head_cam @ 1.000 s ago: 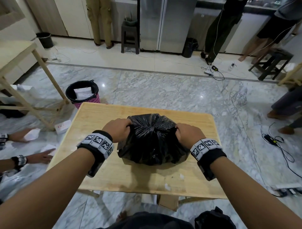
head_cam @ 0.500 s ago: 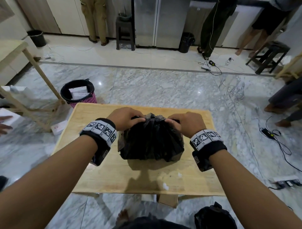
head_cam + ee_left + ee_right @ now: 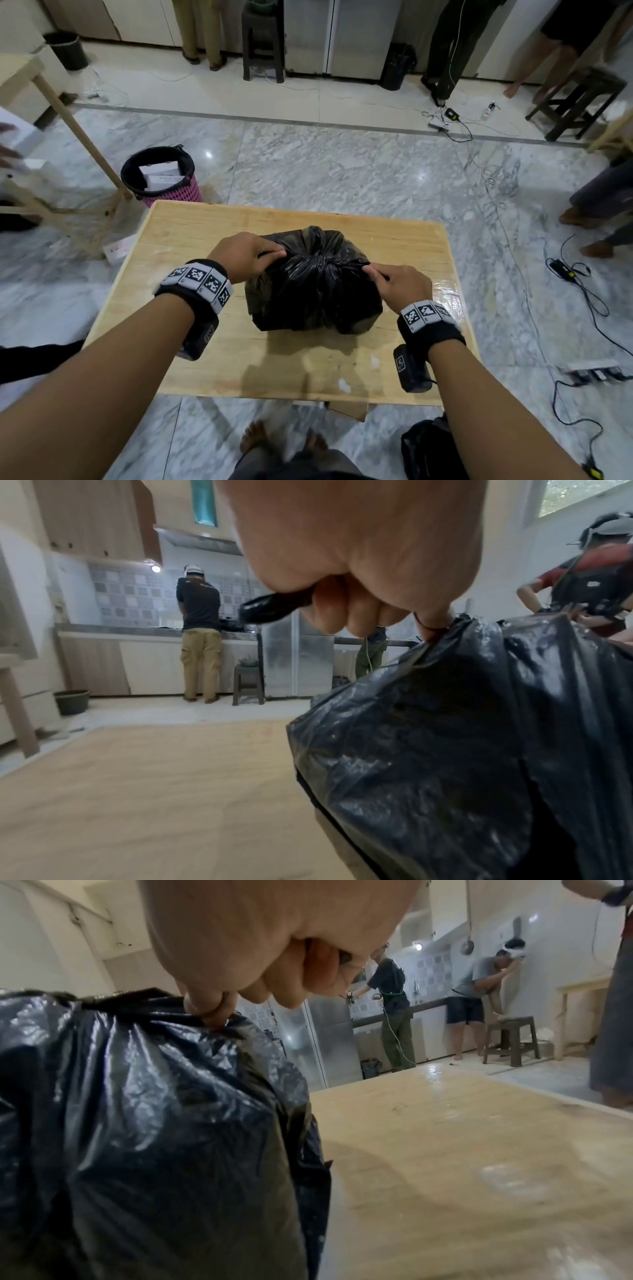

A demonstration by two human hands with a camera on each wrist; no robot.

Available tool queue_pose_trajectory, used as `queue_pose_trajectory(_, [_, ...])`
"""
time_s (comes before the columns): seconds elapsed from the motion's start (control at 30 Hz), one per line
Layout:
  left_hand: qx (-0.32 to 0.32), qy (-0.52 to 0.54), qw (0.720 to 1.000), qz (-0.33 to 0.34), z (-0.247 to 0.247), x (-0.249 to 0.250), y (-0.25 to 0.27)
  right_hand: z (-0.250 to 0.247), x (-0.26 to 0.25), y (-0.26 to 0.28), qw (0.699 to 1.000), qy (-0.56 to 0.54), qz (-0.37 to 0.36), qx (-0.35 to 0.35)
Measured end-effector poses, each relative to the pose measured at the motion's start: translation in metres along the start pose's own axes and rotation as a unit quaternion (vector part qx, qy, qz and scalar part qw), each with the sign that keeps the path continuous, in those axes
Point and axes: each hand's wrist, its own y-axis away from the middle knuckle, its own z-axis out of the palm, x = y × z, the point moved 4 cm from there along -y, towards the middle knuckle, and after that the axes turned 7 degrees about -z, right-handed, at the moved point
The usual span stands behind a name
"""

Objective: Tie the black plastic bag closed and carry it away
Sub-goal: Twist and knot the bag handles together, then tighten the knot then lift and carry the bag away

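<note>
A full black plastic bag sits in the middle of a small wooden table. Its top is gathered into creases at the centre. My left hand pinches the bag's plastic at the upper left, with a strip of black plastic curled in the fist. My right hand pinches the rim at the upper right. The bag fills the right of the left wrist view and the bag fills the left of the right wrist view.
A pink bin with a black liner stands off the table's far left corner, beside another table's wooden legs. Cables trail over the marble floor on the right. A black bag lies by my feet. People stand at the far counter.
Both hands moved apart along the bag's top, from meeting near the centre to the left and right sides, pulling the plastic outward. The top now looks more gathered.
</note>
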Motion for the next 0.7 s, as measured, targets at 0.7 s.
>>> queue_pose_trajectory(0.7, [0.011,-0.05,0.998,0.037,0.029,0.028,0.02,-0.007,-0.022,0.011,0.988,-0.055,-0.128,0.064])
